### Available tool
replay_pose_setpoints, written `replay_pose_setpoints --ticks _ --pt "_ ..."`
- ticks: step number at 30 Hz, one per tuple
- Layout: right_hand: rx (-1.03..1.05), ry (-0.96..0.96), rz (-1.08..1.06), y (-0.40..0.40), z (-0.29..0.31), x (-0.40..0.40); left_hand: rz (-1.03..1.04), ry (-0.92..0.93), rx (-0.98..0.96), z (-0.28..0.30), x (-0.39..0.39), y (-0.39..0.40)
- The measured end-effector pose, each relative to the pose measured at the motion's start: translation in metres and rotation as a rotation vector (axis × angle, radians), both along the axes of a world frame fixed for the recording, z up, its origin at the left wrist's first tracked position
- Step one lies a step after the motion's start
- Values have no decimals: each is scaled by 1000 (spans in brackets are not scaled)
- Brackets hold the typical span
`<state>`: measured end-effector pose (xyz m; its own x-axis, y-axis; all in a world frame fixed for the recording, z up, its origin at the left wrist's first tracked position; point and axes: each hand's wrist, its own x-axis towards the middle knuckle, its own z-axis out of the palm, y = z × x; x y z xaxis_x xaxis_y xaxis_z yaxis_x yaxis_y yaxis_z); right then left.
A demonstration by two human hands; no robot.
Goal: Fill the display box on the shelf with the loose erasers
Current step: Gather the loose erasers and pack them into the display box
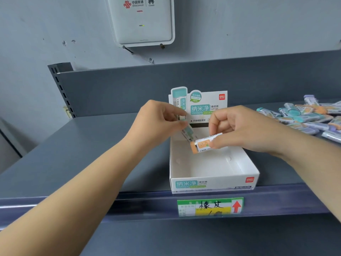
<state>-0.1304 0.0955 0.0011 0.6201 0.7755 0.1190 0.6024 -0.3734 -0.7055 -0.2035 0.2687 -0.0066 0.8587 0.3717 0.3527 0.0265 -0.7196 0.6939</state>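
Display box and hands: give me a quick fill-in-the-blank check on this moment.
1. The right hand pinches an eraser with an ___ end.
2. The left hand holds a ___ eraser.
3. The loose erasers lie to the ___ of the display box.

Missing: orange; teal; right

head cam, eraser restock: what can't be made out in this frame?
- Teal eraser: upper end hidden by the left hand; print blurred.
- Orange eraser: right end covered by the right hand fingers.
- Loose eraser pile: cut off by the right edge, count unknown.
- Price tag: small print too blurred.
- Display box: back corner hidden behind both hands.
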Motion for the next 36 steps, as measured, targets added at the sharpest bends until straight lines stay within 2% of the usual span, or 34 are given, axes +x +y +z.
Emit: replay_pose_setpoints --ticks 2,6,12,18,22,26,36 --pt "-10 7 28 -1 -2 -1 3 -4 54 -4 2 -2" --pt "-34 -50 29 -2 -3 -3 83 65 285 -8 2 -1" --pt "-98 -123 25 3 -7 -4 108 123 437 -11 1 2" --pt "-194 -235 7 12 -10 -7 100 133 380 -12 -1 4" --pt "-236 -313 3 17 -11 -5 93 97 257 -12 -6 9" --pt "-268 -352 3 18 -10 -6 91 158 154 -14 -6 12" --pt "-251 -529 -3 37 -12 -3 104 163 127 -17 -5 14"
